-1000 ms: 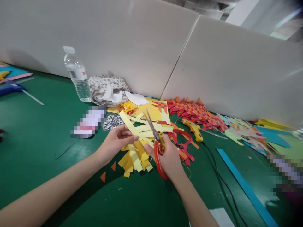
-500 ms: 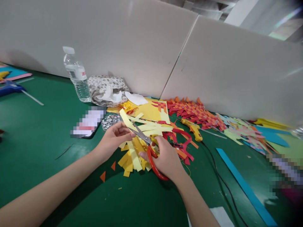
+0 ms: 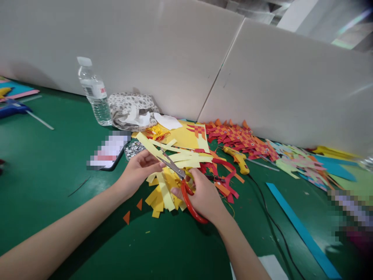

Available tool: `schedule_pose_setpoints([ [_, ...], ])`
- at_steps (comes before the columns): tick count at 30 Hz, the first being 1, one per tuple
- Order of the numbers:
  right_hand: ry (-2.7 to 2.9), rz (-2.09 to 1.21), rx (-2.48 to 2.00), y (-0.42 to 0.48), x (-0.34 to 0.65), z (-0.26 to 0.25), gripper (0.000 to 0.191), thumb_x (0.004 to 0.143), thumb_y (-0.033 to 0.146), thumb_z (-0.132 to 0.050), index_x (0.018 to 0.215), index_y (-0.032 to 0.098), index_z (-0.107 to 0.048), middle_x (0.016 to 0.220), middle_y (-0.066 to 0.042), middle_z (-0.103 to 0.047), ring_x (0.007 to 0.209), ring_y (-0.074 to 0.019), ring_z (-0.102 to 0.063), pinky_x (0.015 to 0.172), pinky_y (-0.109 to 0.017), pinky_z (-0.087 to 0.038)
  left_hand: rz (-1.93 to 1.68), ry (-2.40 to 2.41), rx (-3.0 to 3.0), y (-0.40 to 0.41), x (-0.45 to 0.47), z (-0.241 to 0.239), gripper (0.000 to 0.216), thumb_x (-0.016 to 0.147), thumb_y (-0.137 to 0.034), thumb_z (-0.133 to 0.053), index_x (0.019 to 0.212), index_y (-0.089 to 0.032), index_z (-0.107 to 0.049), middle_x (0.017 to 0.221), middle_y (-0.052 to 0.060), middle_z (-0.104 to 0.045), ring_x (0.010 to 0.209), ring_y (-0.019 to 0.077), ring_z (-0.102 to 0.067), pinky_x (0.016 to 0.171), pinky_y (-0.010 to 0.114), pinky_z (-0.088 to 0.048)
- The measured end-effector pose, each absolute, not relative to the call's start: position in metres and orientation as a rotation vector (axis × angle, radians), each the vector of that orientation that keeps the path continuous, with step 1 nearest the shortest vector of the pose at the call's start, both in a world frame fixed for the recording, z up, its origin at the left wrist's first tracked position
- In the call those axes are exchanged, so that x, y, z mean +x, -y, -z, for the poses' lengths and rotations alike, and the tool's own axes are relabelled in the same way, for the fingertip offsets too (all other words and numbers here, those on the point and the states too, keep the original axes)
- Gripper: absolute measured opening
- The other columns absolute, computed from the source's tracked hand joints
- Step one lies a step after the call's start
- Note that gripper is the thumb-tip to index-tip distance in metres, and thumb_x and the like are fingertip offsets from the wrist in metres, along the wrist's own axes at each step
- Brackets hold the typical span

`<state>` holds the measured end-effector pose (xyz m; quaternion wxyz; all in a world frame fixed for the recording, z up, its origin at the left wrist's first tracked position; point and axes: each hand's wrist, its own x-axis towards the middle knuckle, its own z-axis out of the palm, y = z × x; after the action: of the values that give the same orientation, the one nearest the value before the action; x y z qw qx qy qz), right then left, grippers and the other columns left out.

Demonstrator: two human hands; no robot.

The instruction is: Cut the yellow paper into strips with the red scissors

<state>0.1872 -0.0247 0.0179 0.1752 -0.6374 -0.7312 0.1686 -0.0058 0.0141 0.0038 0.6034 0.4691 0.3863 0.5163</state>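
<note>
My left hand (image 3: pixel 140 171) pinches a pale yellow paper strip (image 3: pixel 147 144), whose far end sticks out up and to the left. In my right hand (image 3: pixel 204 192) is a pair of scissors (image 3: pixel 189 202) with red handles. Their blades (image 3: pixel 171 165) are parted and point up-left, close to the left fingertips and the strip. A finger hides part of where blades and strip meet. Under both hands lies a pile of yellow paper strips (image 3: pixel 167 192), pale and deep yellow. Two small orange paper triangles (image 3: pixel 126 217) rest on the table below my left hand.
Around the pile are a phone (image 3: pixel 109 149), a water bottle (image 3: pixel 94 93), a patterned cloth pouch (image 3: pixel 132 107) and a bag of googly eyes (image 3: pixel 134 149). Rightward lie woven red-orange paper fish (image 3: pixel 239 136), a yellow glue gun (image 3: pixel 237 159) with its cord, and a blue strip (image 3: pixel 303 229).
The pale yellow strip has shifted left, with more of it reaching past my left hand. My left hand has moved slightly left; the scissors stay nearly in place.
</note>
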Motion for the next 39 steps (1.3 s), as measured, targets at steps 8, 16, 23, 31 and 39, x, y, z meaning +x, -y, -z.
schedule_pose_setpoints([
  [8,2.063,-0.477,-1.770,0.0251,0.1886,-0.0156,0.031,0.067,0.045,-0.062,0.080,0.022,-0.045,0.078,0.000,-0.057,0.063,-0.0157,-0.053,0.054,-0.025,-0.033,-1.171,-0.881,1.133,-0.0149,-0.0052,-0.0009,0.022,0.067,-0.021,-0.073,0.088,-0.020,-0.065,0.077,0.000,-0.067,0.074,0.0135,-0.061,0.068,0.024,-0.048],
  [16,2.071,-0.499,-1.760,0.0255,0.1886,-0.0163,0.030,0.068,0.044,-0.061,0.082,0.023,-0.045,0.076,0.001,-0.056,0.063,-0.0157,-0.053,0.054,-0.025,-0.033,-1.162,-0.866,1.126,-0.0141,-0.0048,-0.0017,0.022,0.068,-0.021,-0.073,0.089,-0.020,-0.065,0.077,0.000,-0.066,0.076,0.0135,-0.061,0.070,0.024,-0.048],
  [23,2.052,-0.505,-1.752,0.0255,0.1886,-0.0176,0.029,0.067,0.043,-0.062,0.077,0.023,-0.043,0.075,0.002,-0.055,0.062,-0.0138,-0.050,0.053,-0.023,-0.033,-1.143,-0.856,1.090,-0.0153,-0.0060,0.0000,0.021,0.067,-0.020,-0.073,0.086,-0.018,-0.066,0.079,0.002,-0.067,0.078,0.0145,-0.061,0.071,0.025,-0.048],
  [31,2.037,-0.448,-1.736,0.0247,0.1872,-0.0167,0.032,0.066,0.043,-0.062,0.068,0.022,-0.038,0.069,0.003,-0.050,0.059,-0.0128,-0.046,0.053,-0.023,-0.033,-1.101,-0.834,1.031,-0.0149,-0.0070,0.0008,0.016,0.069,-0.020,-0.073,0.083,-0.018,-0.066,0.079,0.000,-0.065,0.076,0.0109,-0.059,0.068,0.020,-0.049],
  [39,2.032,-0.404,-1.701,0.0231,0.1863,-0.0132,0.036,0.065,0.044,-0.063,0.062,0.022,-0.034,0.061,0.004,-0.047,0.054,-0.0117,-0.042,0.050,-0.022,-0.032,-1.091,-0.806,0.950,-0.0160,-0.0067,0.0012,0.008,0.071,-0.023,-0.071,0.078,-0.019,-0.068,0.082,-0.001,-0.065,0.074,0.0088,-0.058,0.069,0.019,-0.049],
])
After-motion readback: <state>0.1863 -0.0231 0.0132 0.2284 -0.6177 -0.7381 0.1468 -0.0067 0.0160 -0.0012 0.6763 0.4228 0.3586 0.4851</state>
